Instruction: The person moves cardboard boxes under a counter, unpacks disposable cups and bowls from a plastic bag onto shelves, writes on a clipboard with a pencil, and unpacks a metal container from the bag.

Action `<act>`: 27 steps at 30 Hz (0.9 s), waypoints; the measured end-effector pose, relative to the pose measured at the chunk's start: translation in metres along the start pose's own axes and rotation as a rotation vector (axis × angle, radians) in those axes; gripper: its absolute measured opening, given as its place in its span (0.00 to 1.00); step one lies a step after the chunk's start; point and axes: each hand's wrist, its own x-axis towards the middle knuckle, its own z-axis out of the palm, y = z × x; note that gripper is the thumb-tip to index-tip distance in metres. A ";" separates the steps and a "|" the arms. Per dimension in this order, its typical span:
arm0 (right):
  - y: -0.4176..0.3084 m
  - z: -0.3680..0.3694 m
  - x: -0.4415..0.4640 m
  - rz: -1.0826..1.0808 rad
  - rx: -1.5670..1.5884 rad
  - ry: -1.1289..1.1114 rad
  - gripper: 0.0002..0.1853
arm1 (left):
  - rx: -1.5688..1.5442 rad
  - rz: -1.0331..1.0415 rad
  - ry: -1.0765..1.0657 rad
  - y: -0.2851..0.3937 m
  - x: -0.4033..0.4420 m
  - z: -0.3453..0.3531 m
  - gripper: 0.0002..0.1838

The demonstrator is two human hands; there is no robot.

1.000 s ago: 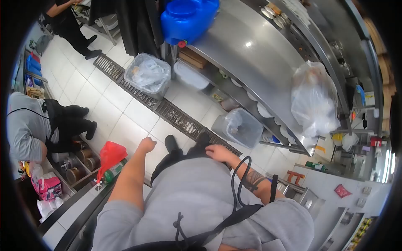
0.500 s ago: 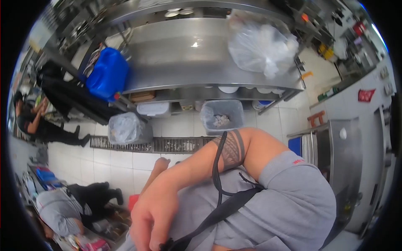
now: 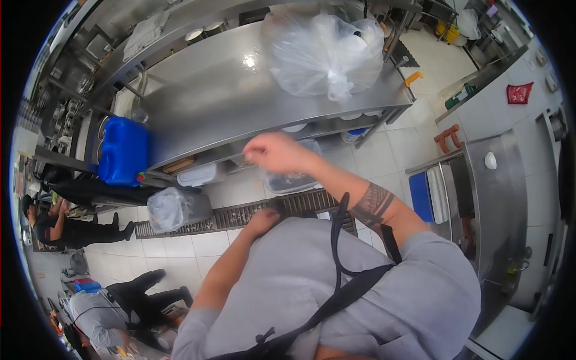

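Note:
My right hand (image 3: pixel 281 153), on the tattooed arm, is raised in front of the steel worktable (image 3: pixel 204 90). Its fingers are curled together with nothing visible in them. It overlaps the view of a clear plastic tub (image 3: pixel 291 182) below the table. Lower down, my left hand (image 3: pixel 263 221) is near my waist, beside the floor drain; its fingertips are blurred against something dark. A knotted clear plastic bag (image 3: pixel 327 54) lies on the worktable, and a blue jerrycan (image 3: pixel 124 151) stands at the left end.
A bag-lined bin (image 3: pixel 174 210) stands by the floor drain grate (image 3: pixel 234 216). Two people are at the left, one in black (image 3: pixel 54 225) and one in a grey shirt (image 3: pixel 99 315). A steel counter (image 3: pixel 501 198) is on the right, beside an orange-brown stand (image 3: pixel 448 139).
The view has turned rightward. My right hand, low across my body half a second ago, is now raised and stretched forward. The red bag seen earlier at the lower left is out of view.

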 end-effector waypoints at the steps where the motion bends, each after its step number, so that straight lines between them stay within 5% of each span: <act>1: 0.012 -0.013 0.003 0.066 0.048 0.081 0.15 | -0.057 0.016 -0.047 0.007 0.014 -0.006 0.20; 6: 0.074 -0.074 0.024 0.089 -0.036 0.529 0.13 | -0.232 0.049 0.013 0.072 0.129 -0.050 0.24; 8: 0.114 -0.104 0.023 -0.101 -0.565 0.819 0.18 | -0.289 0.190 0.039 0.099 0.192 -0.066 0.23; 13: 0.179 -0.152 0.008 0.260 -0.765 0.963 0.28 | -0.563 0.255 -0.041 0.235 0.240 -0.120 0.25; 19: 0.258 -0.171 0.001 0.355 -0.055 0.830 0.27 | -0.526 0.398 0.193 0.323 0.267 -0.121 0.28; 21: 0.243 -0.175 -0.007 0.380 0.611 0.800 0.22 | -0.530 0.424 0.314 0.331 0.282 -0.111 0.28; 24: 0.250 -0.190 -0.020 0.417 0.923 0.700 0.19 | -0.581 0.473 0.345 0.346 0.294 -0.109 0.27; 27: 0.257 -0.213 -0.032 0.392 0.888 0.514 0.14 | -0.508 0.325 0.290 0.352 0.289 -0.109 0.26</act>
